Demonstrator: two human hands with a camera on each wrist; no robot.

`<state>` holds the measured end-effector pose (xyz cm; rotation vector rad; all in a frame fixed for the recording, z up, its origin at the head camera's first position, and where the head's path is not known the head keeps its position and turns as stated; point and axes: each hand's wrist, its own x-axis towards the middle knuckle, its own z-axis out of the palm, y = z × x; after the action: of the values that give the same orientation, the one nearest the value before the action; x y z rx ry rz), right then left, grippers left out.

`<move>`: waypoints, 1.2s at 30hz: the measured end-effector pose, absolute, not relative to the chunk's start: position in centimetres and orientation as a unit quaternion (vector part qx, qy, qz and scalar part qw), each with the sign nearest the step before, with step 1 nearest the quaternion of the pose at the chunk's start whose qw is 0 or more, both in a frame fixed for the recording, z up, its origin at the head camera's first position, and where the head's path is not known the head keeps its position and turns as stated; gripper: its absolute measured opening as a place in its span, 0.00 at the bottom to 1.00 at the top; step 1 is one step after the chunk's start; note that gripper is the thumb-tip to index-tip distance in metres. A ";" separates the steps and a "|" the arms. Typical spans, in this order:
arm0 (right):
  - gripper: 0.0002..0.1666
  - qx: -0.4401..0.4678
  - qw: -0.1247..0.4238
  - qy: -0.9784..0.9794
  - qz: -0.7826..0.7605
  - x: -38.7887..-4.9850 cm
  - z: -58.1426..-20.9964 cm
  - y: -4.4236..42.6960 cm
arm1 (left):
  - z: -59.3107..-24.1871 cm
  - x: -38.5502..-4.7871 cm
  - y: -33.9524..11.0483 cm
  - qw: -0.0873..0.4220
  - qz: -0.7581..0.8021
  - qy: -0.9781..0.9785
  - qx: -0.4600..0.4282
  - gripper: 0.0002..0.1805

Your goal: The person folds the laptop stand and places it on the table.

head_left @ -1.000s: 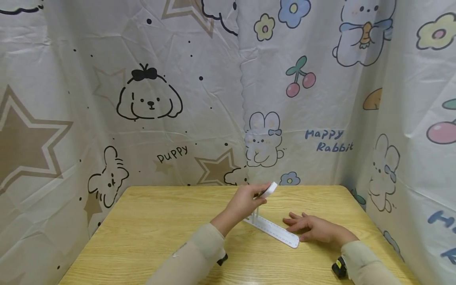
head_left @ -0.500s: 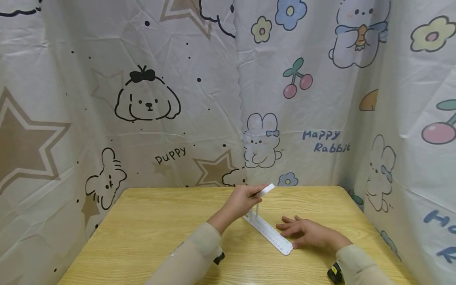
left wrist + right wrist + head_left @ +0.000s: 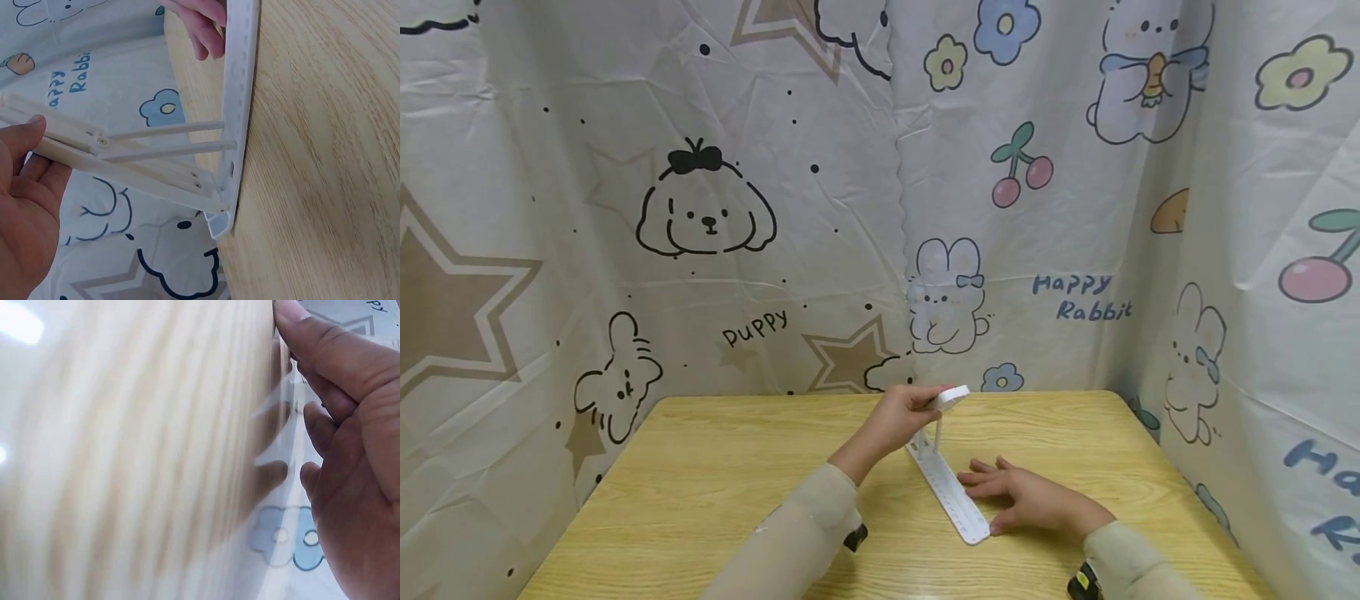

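Observation:
A white folding stand [image 3: 951,500] stands on the table, its long slotted base lying flat. Its upper panel [image 3: 134,179] tilts up from a hinge at the base's far end, and two thin struts [image 3: 169,130] join panel and base. My left hand [image 3: 892,419] pinches the panel's raised end between thumb and fingers. On the right, my right hand [image 3: 1030,502] lies beside the base with loosely extended fingers; its thumb is at the base's near end. In the right wrist view, the right hand [image 3: 365,450] shows over the tabletop, while the stand is out of sight.
The wooden table [image 3: 737,483] has its far edge against a printed curtain [image 3: 820,208], which also hangs along both sides. A black wrist device [image 3: 855,537] sits under the left sleeve, and another wrist device [image 3: 1084,581] under the right one.
The base's near end has swung left and toward me, with the right hand moving along beside it. The raised panel has turned slightly in the left hand, which has shifted a little left.

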<state>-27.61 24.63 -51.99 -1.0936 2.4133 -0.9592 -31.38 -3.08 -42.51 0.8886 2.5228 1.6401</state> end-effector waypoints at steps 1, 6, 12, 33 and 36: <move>0.41 -0.385 0.159 0.845 -0.335 -27.6 -52.0 24.4 | -42.5 -31.4 -3.2 0.007 0.530 0.800 0.281 0.23; 0.42 -0.392 0.152 0.844 -0.333 -27.6 -52.2 23.5 | -42.6 -31.7 -3.6 0.029 0.559 0.782 0.274 0.21; 0.42 -0.391 0.133 0.847 -0.334 -27.6 -52.5 22.5 | -43.0 -32.1 -4.3 0.036 0.568 0.778 0.266 0.20; 0.42 -0.347 0.073 0.884 -0.306 -26.6 -52.5 18.1 | -43.2 -32.6 -6.0 0.039 0.600 0.755 0.261 0.19; 0.41 -0.342 0.063 0.887 -0.303 -26.3 -52.3 17.5 | -43.4 -32.6 -6.3 0.040 0.601 0.755 0.258 0.18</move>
<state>-26.34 17.48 -52.28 -1.0339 2.6794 -0.9165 -32.59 -6.29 -43.36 0.7901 2.3141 1.8412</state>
